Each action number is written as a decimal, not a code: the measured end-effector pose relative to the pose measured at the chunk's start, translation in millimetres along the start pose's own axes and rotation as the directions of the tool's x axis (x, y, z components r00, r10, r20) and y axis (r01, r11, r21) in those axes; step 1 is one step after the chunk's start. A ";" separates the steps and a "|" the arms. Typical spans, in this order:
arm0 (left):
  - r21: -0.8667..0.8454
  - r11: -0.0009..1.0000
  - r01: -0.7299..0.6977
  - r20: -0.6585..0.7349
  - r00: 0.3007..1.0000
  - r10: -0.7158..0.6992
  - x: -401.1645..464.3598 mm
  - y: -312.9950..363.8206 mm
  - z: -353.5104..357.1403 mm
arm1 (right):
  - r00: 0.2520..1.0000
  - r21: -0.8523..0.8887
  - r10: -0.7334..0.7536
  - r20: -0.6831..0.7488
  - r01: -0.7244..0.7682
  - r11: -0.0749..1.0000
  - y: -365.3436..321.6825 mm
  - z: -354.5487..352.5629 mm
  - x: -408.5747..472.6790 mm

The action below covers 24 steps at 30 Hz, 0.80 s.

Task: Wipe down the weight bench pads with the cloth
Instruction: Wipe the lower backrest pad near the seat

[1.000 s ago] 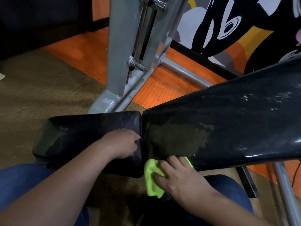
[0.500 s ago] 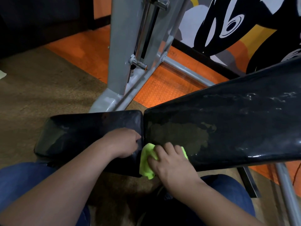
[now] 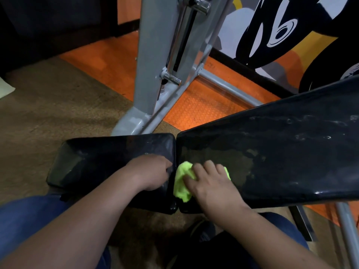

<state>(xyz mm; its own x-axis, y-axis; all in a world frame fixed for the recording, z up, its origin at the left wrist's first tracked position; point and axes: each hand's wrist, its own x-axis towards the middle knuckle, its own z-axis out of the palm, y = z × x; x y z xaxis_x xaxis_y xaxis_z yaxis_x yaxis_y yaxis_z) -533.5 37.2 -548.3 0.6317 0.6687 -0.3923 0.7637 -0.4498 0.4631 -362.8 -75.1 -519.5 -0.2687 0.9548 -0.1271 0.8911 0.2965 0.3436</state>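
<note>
A black seat pad [image 3: 97, 162] lies on the left and a long black back pad [image 3: 281, 152] slopes up to the right, with a narrow gap between them. My right hand [image 3: 211, 183] presses a bright green cloth [image 3: 181, 183] onto the near end of the back pad, beside the gap. My left hand [image 3: 151, 171] rests on the seat pad with its fingers curled over the pad's right edge at the gap. The back pad shows wet streaks and a duller wiped patch near the cloth.
A grey metal upright [image 3: 155, 65] with a chrome pin stands behind the pads. A grey crossbar [image 3: 229, 88] runs over the orange floor mat [image 3: 202, 109]. Brown carpet [image 3: 48, 113] lies on the left. My knees in blue trousers sit below the pads.
My right hand has slid the cloth up from the back pad's near edge onto its top surface, closer to the gap. My left hand has stayed on the seat pad's edge.
</note>
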 end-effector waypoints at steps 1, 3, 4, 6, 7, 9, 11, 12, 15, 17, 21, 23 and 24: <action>-0.003 1.000 0.004 -0.003 1.000 -0.004 0.5 -0.8 0.2 | 0.998 -0.007 0.059 -0.003 -0.059 0.998 1.3 -1.3 7.1; 0.007 1.000 0.005 -0.004 1.000 -0.005 0.8 0.7 0.7 | 0.997 -0.034 0.075 0.020 -0.074 0.997 -3.9 1.0 17.4; 0.016 1.000 0.004 -0.001 1.000 -0.004 0.9 1.6 0.9 | 0.999 -0.045 0.035 0.030 -0.034 0.998 -7.5 3.7 18.2; 0.016 1.000 0.007 0.005 1.000 -0.007 1.0 1.8 1.1 | 0.999 -0.044 -0.040 0.022 0.041 0.998 -6.1 7.9 13.1; 0.011 1.000 0.012 0.004 1.000 -0.012 0.9 1.3 0.7 | 0.999 -0.032 -0.037 0.010 0.038 0.999 -1.3 6.7 11.4; 0.011 1.000 0.024 -0.009 1.000 -0.024 0.8 -0.4 -0.6 | 0.999 -0.021 0.045 -0.005 -0.046 0.999 7.0 1.5 17.4; 0.018 0.999 0.034 -0.012 0.999 -0.034 0.8 0.7 -0.9 | 0.994 -0.046 0.113 0.008 -0.113 0.993 6.4 -1.2 27.7; 0.022 0.999 0.035 -0.010 0.999 -0.035 0.7 1.8 -1.0 | 0.995 -0.057 0.102 0.021 -0.101 0.993 3.8 -0.1 30.5; 0.018 0.999 0.028 0.002 1.000 -0.028 0.2 3.0 -1.6 | 1.000 -0.082 -0.020 0.020 0.022 0.996 4.8 6.2 25.6; 0.009 0.999 0.032 -0.007 0.999 -0.032 0.2 1.7 -2.8 | 1.000 -0.075 0.009 0.002 -0.009 0.997 14.2 3.3 25.4; 0.023 0.999 0.031 -0.007 0.999 -0.031 1.7 2.9 -0.9 | 0.990 -0.099 0.127 0.063 -0.120 0.988 11.7 -4.6 45.4; 0.038 0.999 0.029 -0.008 1.000 -0.028 1.2 3.7 -0.3 | 0.994 -0.106 0.069 0.082 -0.060 0.993 10.7 0.1 45.2; 0.044 0.999 0.028 -0.009 1.000 -0.028 1.0 3.4 -0.6 | 0.996 -0.101 0.052 0.075 -0.044 0.994 14.2 1.0 43.2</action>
<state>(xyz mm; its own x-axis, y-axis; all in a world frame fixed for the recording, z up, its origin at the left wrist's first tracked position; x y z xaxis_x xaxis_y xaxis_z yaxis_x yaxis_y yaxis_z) -530.4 36.6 -546.6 0.6092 0.6859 -0.3980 0.7862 -0.4566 0.4165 -361.4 -29.6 -521.0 -0.1943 0.9646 -0.1781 0.8606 0.2547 0.4410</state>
